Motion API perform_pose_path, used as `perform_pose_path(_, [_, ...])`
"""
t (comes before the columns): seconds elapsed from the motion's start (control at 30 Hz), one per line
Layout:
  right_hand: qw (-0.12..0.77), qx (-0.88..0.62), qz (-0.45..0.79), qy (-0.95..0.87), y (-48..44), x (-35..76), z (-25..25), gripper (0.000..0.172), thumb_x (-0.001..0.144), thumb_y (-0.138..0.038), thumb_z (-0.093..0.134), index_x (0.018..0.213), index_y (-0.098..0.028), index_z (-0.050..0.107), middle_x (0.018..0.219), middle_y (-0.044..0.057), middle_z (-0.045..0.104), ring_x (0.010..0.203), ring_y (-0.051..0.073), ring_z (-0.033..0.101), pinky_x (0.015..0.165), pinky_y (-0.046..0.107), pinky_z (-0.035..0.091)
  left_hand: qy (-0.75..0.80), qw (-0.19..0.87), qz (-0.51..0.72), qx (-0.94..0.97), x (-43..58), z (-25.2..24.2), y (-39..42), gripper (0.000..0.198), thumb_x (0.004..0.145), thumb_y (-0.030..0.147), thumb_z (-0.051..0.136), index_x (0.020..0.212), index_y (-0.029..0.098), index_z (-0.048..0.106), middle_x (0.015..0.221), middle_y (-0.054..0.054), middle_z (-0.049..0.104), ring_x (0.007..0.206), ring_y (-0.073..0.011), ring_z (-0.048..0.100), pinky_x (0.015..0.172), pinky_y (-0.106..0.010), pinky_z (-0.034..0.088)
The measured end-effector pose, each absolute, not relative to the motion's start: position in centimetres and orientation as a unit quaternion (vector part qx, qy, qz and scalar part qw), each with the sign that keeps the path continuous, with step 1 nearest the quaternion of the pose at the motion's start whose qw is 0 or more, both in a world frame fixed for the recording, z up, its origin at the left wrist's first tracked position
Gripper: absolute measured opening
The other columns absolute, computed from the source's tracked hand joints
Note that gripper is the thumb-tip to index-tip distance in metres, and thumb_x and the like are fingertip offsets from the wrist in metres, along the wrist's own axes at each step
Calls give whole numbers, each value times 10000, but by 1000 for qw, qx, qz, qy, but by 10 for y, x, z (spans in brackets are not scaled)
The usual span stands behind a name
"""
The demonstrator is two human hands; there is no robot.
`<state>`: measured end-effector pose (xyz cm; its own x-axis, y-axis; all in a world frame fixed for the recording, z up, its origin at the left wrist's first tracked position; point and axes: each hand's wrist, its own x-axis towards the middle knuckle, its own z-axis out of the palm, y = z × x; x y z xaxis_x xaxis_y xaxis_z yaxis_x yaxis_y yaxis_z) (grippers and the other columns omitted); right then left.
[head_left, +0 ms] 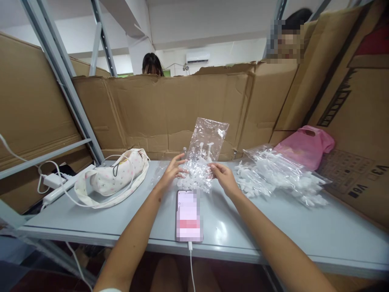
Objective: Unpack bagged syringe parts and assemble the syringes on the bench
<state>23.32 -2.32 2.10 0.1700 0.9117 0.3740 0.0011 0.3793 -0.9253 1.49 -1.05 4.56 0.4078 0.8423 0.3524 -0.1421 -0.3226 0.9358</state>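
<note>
A clear plastic bag (206, 142) with small white plastic parts stands upright on the grey table (273, 227) in front of me. My left hand (172, 170) grips its lower left side, fingers curled round the bag. On the lower right side my right hand (221, 175) pinches the same bag. A phone (189, 215) with a lit screen lies flat just below both hands, a white cable running from its near end over the table edge.
A large clear bag and loose pile of white parts (273, 174) lie to the right, a pink bag (306, 146) behind. A white spotted pouch (112, 178) and charger (53, 180) sit left. Cardboard walls (170, 113) enclose the table; two people are behind them.
</note>
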Motion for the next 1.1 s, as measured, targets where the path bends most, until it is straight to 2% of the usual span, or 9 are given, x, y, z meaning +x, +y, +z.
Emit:
perform_pose_path(0.07, [647,-426,360,-520,-23,235,22,400,663,-525,635,849,-171,643,689,16,619,522,126,552,537,287,473,238,511,427,707,13,47,-13,428,714,141,501,1125,239,570,1296,-74,500,1006,-186,590,796,-281,463])
perform_pose_path(0.17, [650,-419,375,-511,-24,236,24,394,665,-524,632,854,-178,629,686,12,613,501,131,561,547,302,478,239,483,359,762,14,46,-16,452,638,31,452,1000,214,651,1280,-71,523,1048,-194,559,850,-307,435])
perform_pose_path(0.37, [646,-417,371,-521,-25,239,28,378,689,-512,609,879,-185,609,710,8,612,487,120,556,534,282,449,241,457,326,792,16,37,-13,677,611,-2,419,1215,278,543,1335,-51,475,1049,-182,546,841,-308,449])
perform_pose_path(0.47, [645,-423,361,-525,-26,240,28,382,702,-515,591,891,-184,597,731,10,621,448,102,527,506,269,422,257,423,349,796,16,36,-12,622,663,26,458,1225,280,541,1320,-60,490,1024,-181,549,853,-316,448])
perform_pose_path(0.57, [638,-423,353,-538,-27,239,29,379,716,-517,580,909,-192,600,746,7,626,441,95,518,501,264,415,265,396,379,794,17,39,-15,447,749,131,528,1177,247,587,1270,-74,527,1010,-177,555,899,-320,427])
perform_pose_path(0.77, [630,-393,372,-557,-29,236,29,402,719,-529,590,934,-190,607,743,0,608,450,84,509,505,265,427,263,391,425,773,21,45,-19,243,741,341,645,904,167,693,1112,-96,602,1031,-204,543,852,-287,451])
perform_pose_path(0.93, [600,-338,446,-572,-31,236,28,561,730,-571,567,1157,-209,548,903,41,619,591,115,592,626,298,486,317,416,485,701,24,40,-14,286,760,401,607,861,138,654,857,-71,653,766,-153,613,737,-281,488])
perform_pose_path(1.03, [546,-278,501,-612,-33,233,24,763,699,-530,630,1352,-261,342,1077,75,598,762,165,642,722,334,500,322,393,526,682,24,39,-12,251,771,371,593,880,147,629,846,-48,647,697,-124,618,704,-261,490])
perform_pose_path(1.1, [513,-273,518,-627,-34,229,21,891,672,-444,691,1405,-288,209,1109,78,592,790,182,652,742,358,502,322,380,544,675,24,40,-12,246,779,353,584,921,155,610,814,-36,643,675,-117,619,697,-256,491])
